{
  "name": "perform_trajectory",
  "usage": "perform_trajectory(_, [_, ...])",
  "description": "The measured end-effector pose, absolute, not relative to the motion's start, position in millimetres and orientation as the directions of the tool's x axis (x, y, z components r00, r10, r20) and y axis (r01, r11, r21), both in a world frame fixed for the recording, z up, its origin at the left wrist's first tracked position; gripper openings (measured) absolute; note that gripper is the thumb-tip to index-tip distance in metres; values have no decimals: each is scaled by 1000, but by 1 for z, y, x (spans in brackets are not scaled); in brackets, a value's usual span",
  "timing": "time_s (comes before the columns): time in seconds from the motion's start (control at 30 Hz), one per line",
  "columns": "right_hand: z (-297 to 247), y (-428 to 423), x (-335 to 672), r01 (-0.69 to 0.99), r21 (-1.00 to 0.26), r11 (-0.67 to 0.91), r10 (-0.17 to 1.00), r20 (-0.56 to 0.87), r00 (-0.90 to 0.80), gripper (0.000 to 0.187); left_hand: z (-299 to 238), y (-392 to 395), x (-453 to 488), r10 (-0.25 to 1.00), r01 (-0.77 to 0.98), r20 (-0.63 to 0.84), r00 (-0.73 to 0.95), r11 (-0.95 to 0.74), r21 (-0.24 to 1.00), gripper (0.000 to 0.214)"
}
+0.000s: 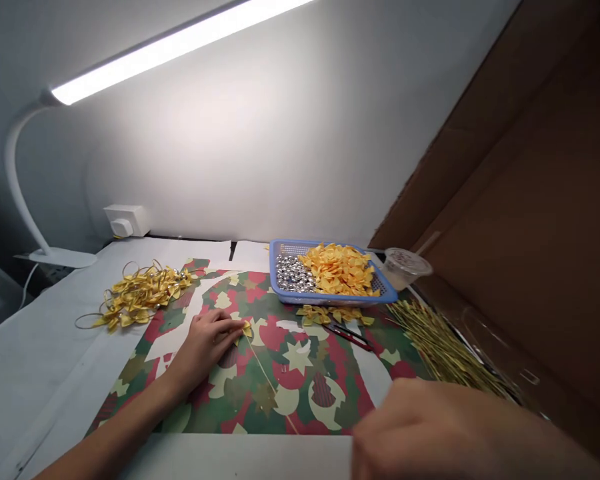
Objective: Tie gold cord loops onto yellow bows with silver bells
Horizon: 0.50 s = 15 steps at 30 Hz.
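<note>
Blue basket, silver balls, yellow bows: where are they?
Blue plastic basket (331, 298), head view, front rim.
Shiny silver balls (291, 275), head view, middle of the pile.
Yellow ribbon bows (339, 270), head view, middle of the heap.

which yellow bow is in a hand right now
The small yellow ribbon bow at the upper end of the thin wooden stick, held in the left hand. The others lie untouched in heaps, most of them in the blue plastic basket.

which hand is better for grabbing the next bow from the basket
Right, most likely. The right hand shows nothing held, though blurred, so it could reach the blue basket. The left hand is pinching a yellow bow at the tip of a thin stick.
</note>
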State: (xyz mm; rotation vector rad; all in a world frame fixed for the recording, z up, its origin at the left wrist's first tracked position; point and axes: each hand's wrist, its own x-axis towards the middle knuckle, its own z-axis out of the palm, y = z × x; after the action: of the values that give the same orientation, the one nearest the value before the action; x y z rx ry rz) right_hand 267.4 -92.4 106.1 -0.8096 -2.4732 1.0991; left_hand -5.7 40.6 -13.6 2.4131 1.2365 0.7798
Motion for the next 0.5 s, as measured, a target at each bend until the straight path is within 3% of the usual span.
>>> perform_trajectory(0.07, [97,-85,248,288,-840,460,603,58,-796,30,-15,44,-7,817,621,323,477,-574,534,26])
perform_trajectory(0.13, [74,-80,236,296,-907,299,722,12,-691,24,-15,48,-9,817,604,311,485,-570,556,27])
perform_trajectory(0.23, [33,-80,227,385,-922,31,954,-88,-288,15,-12,52,-11,802,577,320,504,-588,567,28])
perform_trajectory(0.27, [22,-82,225,405,-914,-5,982,-82,-173,14,-10,53,-11,793,566,326,515,-600,566,29])
perform_trajectory(0.4, [-2,-100,216,487,-870,-73,987,8,163,14,0,49,-11,732,497,345,587,-663,560,31])
perform_trajectory(0.5, [-6,-115,207,552,-829,-89,943,108,315,15,4,46,-10,677,444,347,650,-708,550,31])
